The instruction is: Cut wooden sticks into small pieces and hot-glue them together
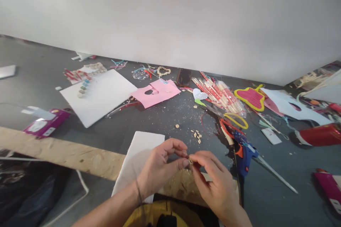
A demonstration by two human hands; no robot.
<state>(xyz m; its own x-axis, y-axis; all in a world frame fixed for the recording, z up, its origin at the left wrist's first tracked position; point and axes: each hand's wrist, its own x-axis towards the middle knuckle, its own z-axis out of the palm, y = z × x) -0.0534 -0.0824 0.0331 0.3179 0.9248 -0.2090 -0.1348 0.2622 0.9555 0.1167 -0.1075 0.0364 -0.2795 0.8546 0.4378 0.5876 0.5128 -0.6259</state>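
My left hand (162,166) and my right hand (214,177) meet at the front edge of the table, fingertips pinched together. Between them is a tiny pale wooden piece (190,162), mostly covered by the fingers, so its exact shape cannot be made out. Just beyond the fingers lie several short cut stick pieces (197,135). A little flower-like cluster of such bits (177,126) sits to their left. Under my left forearm is a white foam board (135,159). Right of my right hand rests a blue glue gun (245,161) with a clear glue stick (278,175) poking out.
Scissors (226,131) lie behind the glue gun. Further back are bundled chopsticks (218,94), pink paper (157,92), a phone (184,77) and a yellow-edged pink shape (250,98). A white board (98,95) and purple power strip (46,124) are leftward; a red can (319,134) is rightward.
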